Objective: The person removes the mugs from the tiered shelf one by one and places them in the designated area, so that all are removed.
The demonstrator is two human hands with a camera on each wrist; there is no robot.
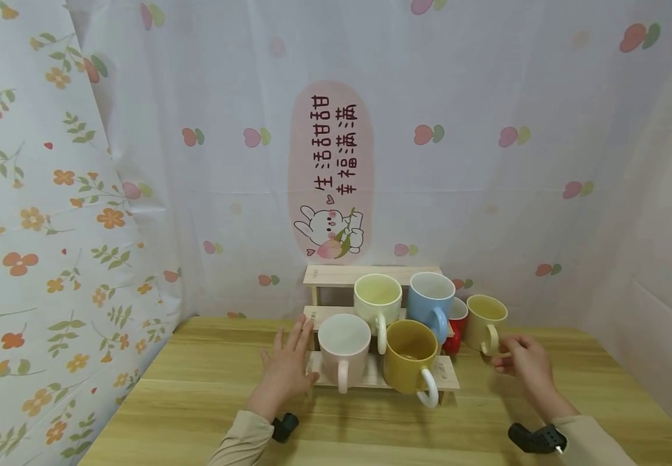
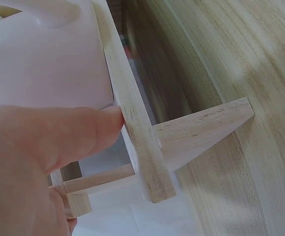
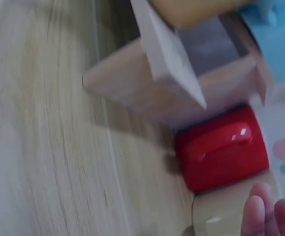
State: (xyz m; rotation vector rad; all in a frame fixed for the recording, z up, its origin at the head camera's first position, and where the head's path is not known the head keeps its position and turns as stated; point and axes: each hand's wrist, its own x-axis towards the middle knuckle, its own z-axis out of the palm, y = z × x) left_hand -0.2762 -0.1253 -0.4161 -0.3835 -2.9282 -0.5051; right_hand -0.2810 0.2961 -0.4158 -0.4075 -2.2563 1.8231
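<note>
My left hand (image 1: 285, 367) rests against the left end of a light wooden three-step rack (image 1: 370, 276), fingers spread. In the left wrist view its thumb (image 2: 90, 130) touches the bottom step beside a pale pink mug (image 2: 44, 64). My right hand (image 1: 528, 362) is beside the handle of a pale yellow mug (image 1: 486, 320) on the table, fingers loosely bent and holding nothing. In the right wrist view its fingertips (image 3: 253, 216) overlap that mug. A red mug (image 3: 223, 147) stands between it and the rack, partly hidden in the head view.
On the bottom step, a mustard mug (image 1: 410, 356) with a white handle stands right of the pink one. The middle step bears a light green mug (image 1: 378, 301) and a blue mug (image 1: 431, 299). A patterned curtain (image 1: 242, 194) hangs behind the wooden table (image 1: 207, 388).
</note>
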